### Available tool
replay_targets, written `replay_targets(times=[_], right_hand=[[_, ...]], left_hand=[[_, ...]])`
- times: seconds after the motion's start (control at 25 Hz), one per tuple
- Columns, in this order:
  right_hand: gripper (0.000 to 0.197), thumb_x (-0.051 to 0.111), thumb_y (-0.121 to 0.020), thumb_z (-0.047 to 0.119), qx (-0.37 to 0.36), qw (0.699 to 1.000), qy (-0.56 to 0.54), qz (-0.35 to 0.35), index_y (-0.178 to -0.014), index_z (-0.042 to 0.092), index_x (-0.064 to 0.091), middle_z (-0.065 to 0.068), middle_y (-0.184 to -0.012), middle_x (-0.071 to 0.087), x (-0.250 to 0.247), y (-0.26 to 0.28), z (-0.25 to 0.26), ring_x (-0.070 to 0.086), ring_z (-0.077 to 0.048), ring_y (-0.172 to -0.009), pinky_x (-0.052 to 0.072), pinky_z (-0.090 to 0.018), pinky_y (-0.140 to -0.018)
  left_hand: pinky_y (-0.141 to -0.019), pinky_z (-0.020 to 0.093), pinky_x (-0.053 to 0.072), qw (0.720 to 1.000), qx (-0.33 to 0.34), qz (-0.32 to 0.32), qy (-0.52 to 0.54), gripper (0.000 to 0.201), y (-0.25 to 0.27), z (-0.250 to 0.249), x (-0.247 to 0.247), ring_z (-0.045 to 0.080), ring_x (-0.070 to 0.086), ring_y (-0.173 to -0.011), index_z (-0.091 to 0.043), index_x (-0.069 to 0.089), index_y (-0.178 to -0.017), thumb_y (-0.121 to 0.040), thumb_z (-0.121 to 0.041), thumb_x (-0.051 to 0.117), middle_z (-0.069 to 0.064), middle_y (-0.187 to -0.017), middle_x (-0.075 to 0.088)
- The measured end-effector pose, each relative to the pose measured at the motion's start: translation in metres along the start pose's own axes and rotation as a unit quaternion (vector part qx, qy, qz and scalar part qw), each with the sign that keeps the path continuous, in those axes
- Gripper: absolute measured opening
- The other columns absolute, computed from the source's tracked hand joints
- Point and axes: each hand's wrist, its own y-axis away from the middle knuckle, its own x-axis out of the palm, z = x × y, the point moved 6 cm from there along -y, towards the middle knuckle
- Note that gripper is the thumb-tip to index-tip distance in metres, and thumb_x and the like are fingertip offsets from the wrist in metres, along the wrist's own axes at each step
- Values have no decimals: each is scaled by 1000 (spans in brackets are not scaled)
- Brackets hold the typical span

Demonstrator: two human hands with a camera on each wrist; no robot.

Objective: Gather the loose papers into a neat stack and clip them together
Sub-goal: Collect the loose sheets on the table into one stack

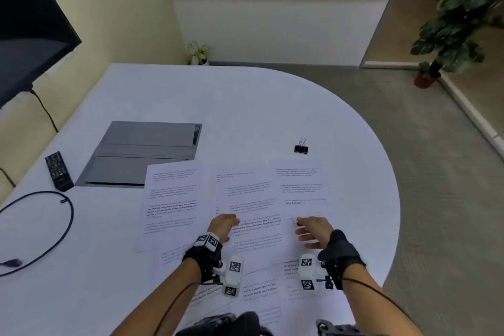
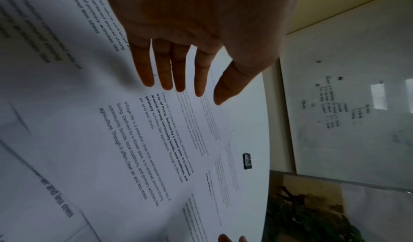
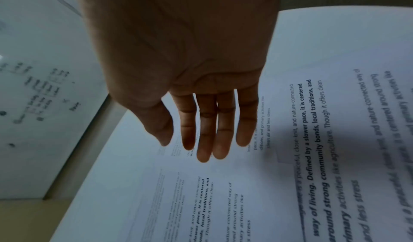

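Several printed white papers (image 1: 253,199) lie spread and overlapping on the white table (image 1: 163,95), also close up as papers (image 2: 125,140) and papers (image 3: 312,140). A black binder clip (image 1: 301,148) stands on the table beyond them, the same clip (image 2: 247,161) small in the left wrist view. My left hand (image 1: 225,224) hovers over the middle sheet with straight fingers (image 2: 178,72), holding nothing. My right hand (image 1: 313,229) is spread flat over the right sheets, fingers (image 3: 210,131) extended, empty.
A grey folder-like pad (image 1: 141,153) lies at the left, partly under one sheet. A black remote (image 1: 58,170) and a looping black cable (image 1: 54,226) sit at the far left. The table's rounded edge (image 1: 392,185) runs close on the right.
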Motion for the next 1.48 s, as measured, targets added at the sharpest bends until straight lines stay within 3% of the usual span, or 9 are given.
replay_targets(times=[0.12, 0.28, 0.6, 0.68, 0.92, 1.08, 1.2, 1.36, 1.48], right_hand=[[22, 57, -90, 27, 19, 998, 54, -6, -95, 6, 60, -8, -81, 63, -2, -20, -4, 56, -21, -68, 47, -28, -62], [22, 56, -91, 26, 31, 995, 100, -1, -99, 5, 57, -8, -87, 58, -1, -41, -11, 52, -19, -69, 46, -27, -59], [24, 58, -88, 27, 33, 987, 155, -15, -105, 12, 52, -9, -87, 57, -1, -71, -3, 54, -23, -72, 48, -28, -57], [34, 58, -86, 29, 33, 982, 186, -24, -114, 14, 50, -12, -105, 58, 4, -80, 0, 57, -27, -86, 50, -30, -62], [44, 57, -84, 27, 18, 955, 288, -64, -124, 10, 50, -13, -116, 58, 21, -92, 4, 54, -27, -96, 51, -38, -91], [41, 59, -85, 38, 3, 957, 285, -48, -114, 9, 49, -3, -97, 52, 35, -90, 6, 48, -23, -93, 40, -28, -79], [50, 64, -80, 45, -25, 972, 231, -24, -112, 8, 58, -9, -105, 65, 44, -91, 6, 61, -30, -103, 47, -33, -86], [28, 67, -80, 24, -75, 977, 190, -58, -95, 1, 64, -17, -95, 69, 44, -82, 17, 62, -28, -83, 49, -31, -73], [10, 64, -82, 17, -92, 979, 163, -86, -79, 10, 57, -8, -81, 63, 34, -77, 19, 57, -25, -79, 42, -25, -62]], left_hand=[[-92, 30, 39, 999, -15, -25, -25, 49, -9, 3, 1, 27, 42, -130, -7, 48, -132, -86, -17, 59, 11, -143, 45], [-106, 37, 37, 998, -40, -43, -38, 54, -23, 11, 0, 28, 41, -133, -6, 45, -135, -84, -17, 61, 14, -145, 42], [-111, 40, 35, 996, -51, -45, -52, 60, -38, 15, -3, 28, 38, -136, -8, 39, -139, -84, -18, 61, 13, -149, 37], [-113, 40, 34, 996, -56, -37, -64, 65, -41, 15, -4, 28, 36, -137, -7, 35, -142, -84, -21, 62, 13, -151, 34], [-116, 42, 30, 995, -62, -30, -74, 75, -46, 19, -14, 27, 34, -139, -3, 35, -142, -78, -29, 65, 12, -153, 33], [-117, 40, 28, 995, -63, -26, -73, 64, -53, 27, -17, 26, 35, -139, -2, 35, -141, -85, -21, 61, 13, -152, 35], [-117, 33, 25, 994, -52, -36, -86, 63, -54, 29, -17, 25, 35, -139, -1, 36, -141, -86, -19, 61, 13, -151, 36], [-116, 33, 25, 995, -43, -35, -85, 63, -53, 28, -15, 26, 36, -139, 0, 37, -140, -85, -18, 62, 15, -150, 37], [-113, 32, 29, 993, -32, -48, -104, 58, -52, 26, -17, 25, 41, -135, -5, 41, -138, -85, -20, 61, 14, -146, 42]])
